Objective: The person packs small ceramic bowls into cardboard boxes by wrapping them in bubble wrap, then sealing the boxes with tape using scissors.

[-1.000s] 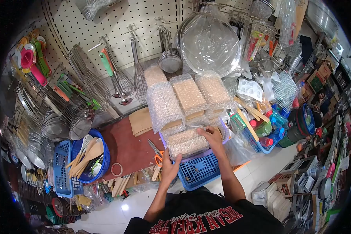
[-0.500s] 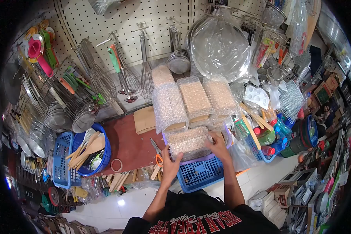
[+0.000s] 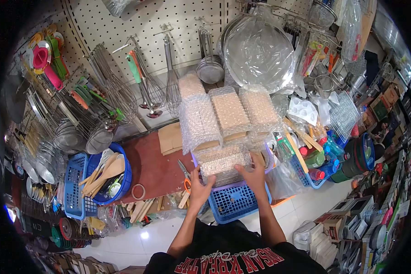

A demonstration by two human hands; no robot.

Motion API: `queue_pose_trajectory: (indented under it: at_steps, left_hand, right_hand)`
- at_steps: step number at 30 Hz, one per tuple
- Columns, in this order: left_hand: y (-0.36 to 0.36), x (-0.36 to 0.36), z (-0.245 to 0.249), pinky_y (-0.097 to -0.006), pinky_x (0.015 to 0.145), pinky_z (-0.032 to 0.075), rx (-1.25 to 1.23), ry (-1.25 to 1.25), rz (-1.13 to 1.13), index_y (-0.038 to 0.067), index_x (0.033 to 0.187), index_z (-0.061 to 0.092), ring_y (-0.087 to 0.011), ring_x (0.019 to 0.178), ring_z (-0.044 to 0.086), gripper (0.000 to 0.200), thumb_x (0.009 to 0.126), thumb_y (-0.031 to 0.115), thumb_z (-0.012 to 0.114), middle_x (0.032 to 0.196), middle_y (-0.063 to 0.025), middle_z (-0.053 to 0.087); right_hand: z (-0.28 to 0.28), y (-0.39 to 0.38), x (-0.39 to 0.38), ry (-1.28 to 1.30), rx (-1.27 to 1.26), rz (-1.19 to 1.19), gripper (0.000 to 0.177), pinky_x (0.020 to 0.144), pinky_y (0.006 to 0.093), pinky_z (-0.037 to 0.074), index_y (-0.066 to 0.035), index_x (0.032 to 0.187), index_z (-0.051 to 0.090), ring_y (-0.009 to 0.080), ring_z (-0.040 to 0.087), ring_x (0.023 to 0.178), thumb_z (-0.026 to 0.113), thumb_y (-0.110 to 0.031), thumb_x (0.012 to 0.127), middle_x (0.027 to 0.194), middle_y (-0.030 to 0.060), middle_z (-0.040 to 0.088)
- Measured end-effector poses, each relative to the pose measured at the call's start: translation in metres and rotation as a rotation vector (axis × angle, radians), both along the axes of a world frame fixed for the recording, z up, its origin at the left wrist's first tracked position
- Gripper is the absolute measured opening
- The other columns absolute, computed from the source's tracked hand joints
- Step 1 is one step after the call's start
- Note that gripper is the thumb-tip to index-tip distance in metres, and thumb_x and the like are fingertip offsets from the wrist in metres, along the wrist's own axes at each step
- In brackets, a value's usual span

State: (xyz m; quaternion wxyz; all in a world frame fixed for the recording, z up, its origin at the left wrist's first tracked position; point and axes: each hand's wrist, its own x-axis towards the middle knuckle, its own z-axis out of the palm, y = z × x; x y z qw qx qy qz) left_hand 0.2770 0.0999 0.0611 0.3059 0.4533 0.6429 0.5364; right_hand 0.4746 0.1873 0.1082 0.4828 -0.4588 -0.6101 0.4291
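Note:
A bubble-wrapped box (image 3: 225, 165) lies between my two hands at the front of a pile of similar packages. Its left end is gripped by my left hand (image 3: 200, 188), thumb on the near side. My right hand (image 3: 255, 175) holds the right end the same way, its fingertips partly hidden behind the wrap. Behind it, larger bubble-wrapped boxes (image 3: 230, 111) stand close together. A purple basket rim (image 3: 270, 160) shows around the packages. Close to my left hand lie scissors (image 3: 186, 176) with orange handles.
In front of me sits a blue plastic basket (image 3: 233, 205). To the left, a round blue basket (image 3: 125, 178) holds wooden spatulas; a tape roll (image 3: 138, 191) rests on the red board (image 3: 146, 157). Whisks (image 3: 172, 89) hang on the pegboard. Bottles (image 3: 316, 160) fill a basket at right.
The held box has tilted slightly toward me, showing more of its top face. Both hands have shifted a little with it, and the camera view has moved slightly.

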Motion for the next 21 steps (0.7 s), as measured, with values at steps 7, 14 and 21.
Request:
queue_pose_trajectory:
  at_steps: [7,14,21]
  left_hand:
    - [-0.030,-0.008,0.034,-0.0382,0.099,0.045,-0.072,0.026,-0.066,0.004,0.151,0.036,-0.0262,0.116,0.051,0.083,0.084,0.028,0.080,0.129,-0.0143,0.046]
    - [-0.050,-0.068,0.018,-0.0328,0.086,0.050,-0.075,-0.037,-0.096,0.004,0.144,0.047,-0.0183,0.106,0.055,0.063,0.090,0.023,0.075,0.123,-0.0105,0.049]
    - [-0.025,-0.171,-0.091,-0.0312,0.085,0.053,-0.095,-0.149,0.061,0.008,0.135,0.055,-0.0171,0.101,0.058,0.044,0.095,0.019,0.068,0.115,-0.0109,0.052]
  right_hand:
    - [0.008,-0.027,-0.011,-0.142,0.231,-0.146,0.079,0.112,0.0444,0.034,-0.001,0.142,0.047,0.0352,0.044,0.133,0.084,-0.016,0.074,0.142,0.0192,0.047]
    - [0.000,-0.075,-0.038,-0.334,0.484,-0.532,0.061,0.110,0.0491,0.035,-0.002,0.135,0.051,0.0370,0.043,0.132,0.077,-0.016,0.081,0.141,0.0225,0.042]
    - [-0.030,-0.116,-0.114,-0.248,0.594,-0.041,0.023,0.079,0.0380,0.051,-0.001,0.104,0.068,0.0323,0.064,0.089,0.071,-0.001,0.081,0.101,0.0167,0.066]
